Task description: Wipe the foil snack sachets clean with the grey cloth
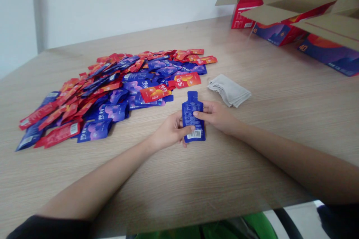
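Left: broad heap of flat, glossy red-and-orange and deep-blue plastic pouches [116, 95] spread across the pale wood-grain table [157, 194]; colours intermixed, pouches overlapping at many angles.

Centre: left hand [169, 130], bare, pinching the lower left of a single flat, deep-blue plastic pouch with a narrow neck [189, 118]. Thumb lies across the front at the barcode's upper edge; fingers go behind, one tip showing below the bottom edge. Pouch is just right of the heap, apart from it, neck pointing away from the person, printed text facing the camera.

Right hand [220, 115], bare, pinching the upper right edge: thumb on the front below the neck, fingers behind. Pouch thus sits between both thumbs and the fingers at its back.

Further right: folded pale-grey cloth [230, 90], just beyond the right hand. Far right: red cardboard carton [248, 9] and two blue-and-red cardboard cartons [276, 33], flaps raised; contents hidden.

Progress (judged): one pouch singled out, neck apparently intact; the large remainder lies loose. Carton fill cannot be told.
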`<action>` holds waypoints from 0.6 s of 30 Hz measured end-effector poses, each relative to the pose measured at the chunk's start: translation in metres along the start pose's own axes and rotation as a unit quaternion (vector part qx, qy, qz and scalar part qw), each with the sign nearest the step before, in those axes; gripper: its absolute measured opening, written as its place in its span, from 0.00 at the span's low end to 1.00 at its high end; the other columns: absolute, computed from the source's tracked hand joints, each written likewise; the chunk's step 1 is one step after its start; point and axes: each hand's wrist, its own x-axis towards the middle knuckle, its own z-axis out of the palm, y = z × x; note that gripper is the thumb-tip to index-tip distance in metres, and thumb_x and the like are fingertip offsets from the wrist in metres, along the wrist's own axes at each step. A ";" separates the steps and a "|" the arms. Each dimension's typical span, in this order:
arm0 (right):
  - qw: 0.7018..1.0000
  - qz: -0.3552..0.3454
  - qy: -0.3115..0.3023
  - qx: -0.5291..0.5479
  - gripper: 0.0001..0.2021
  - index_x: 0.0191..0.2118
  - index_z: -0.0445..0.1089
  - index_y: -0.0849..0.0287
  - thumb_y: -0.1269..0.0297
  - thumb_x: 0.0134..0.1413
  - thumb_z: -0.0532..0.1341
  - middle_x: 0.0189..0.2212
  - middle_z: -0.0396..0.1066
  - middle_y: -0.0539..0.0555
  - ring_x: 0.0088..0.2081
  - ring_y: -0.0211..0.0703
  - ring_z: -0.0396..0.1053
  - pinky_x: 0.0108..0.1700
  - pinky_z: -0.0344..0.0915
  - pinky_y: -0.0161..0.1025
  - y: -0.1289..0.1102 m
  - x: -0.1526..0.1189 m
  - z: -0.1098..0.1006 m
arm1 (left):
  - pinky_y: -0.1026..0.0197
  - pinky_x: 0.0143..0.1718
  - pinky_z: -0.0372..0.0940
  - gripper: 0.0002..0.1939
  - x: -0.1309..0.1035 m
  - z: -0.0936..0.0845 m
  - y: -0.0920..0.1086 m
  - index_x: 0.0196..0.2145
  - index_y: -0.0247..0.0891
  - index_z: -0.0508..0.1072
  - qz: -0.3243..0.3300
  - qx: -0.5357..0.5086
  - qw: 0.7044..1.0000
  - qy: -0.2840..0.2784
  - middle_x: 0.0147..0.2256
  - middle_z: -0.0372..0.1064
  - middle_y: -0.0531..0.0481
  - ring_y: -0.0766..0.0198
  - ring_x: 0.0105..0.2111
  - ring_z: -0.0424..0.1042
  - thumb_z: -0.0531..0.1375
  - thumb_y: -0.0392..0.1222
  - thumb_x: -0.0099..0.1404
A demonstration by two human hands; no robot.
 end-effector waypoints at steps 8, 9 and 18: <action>1.000 0.014 0.023 0.010 0.22 0.43 0.69 0.59 0.56 0.43 0.71 0.29 0.76 0.50 0.27 0.38 0.72 0.30 0.71 0.37 0.002 0.001 -0.002 | 0.69 0.16 0.60 0.25 0.004 0.000 -0.001 0.51 0.34 0.63 0.018 -0.012 0.999 0.033 0.24 0.68 0.57 0.74 0.15 0.62 0.63 0.49 0.62; 0.999 0.008 0.038 0.009 0.22 0.42 0.69 0.59 0.55 0.42 0.71 0.29 0.76 0.50 0.27 0.38 0.72 0.29 0.70 0.37 0.003 0.001 -0.001 | 0.70 0.15 0.59 0.23 0.004 0.000 0.000 0.49 0.34 0.64 0.015 -0.008 0.999 0.035 0.23 0.67 0.58 0.74 0.15 0.61 0.63 0.50 0.62; 0.994 -0.045 0.064 0.077 0.20 0.36 0.70 0.57 0.54 0.39 0.73 0.31 0.77 0.49 0.32 0.40 0.73 0.36 0.73 0.41 -0.001 0.001 0.006 | 0.69 0.14 0.55 0.25 0.003 -0.007 0.006 0.23 0.35 0.70 -0.064 0.088 0.993 -0.052 0.18 0.69 0.52 0.71 0.14 0.63 0.58 0.60 0.64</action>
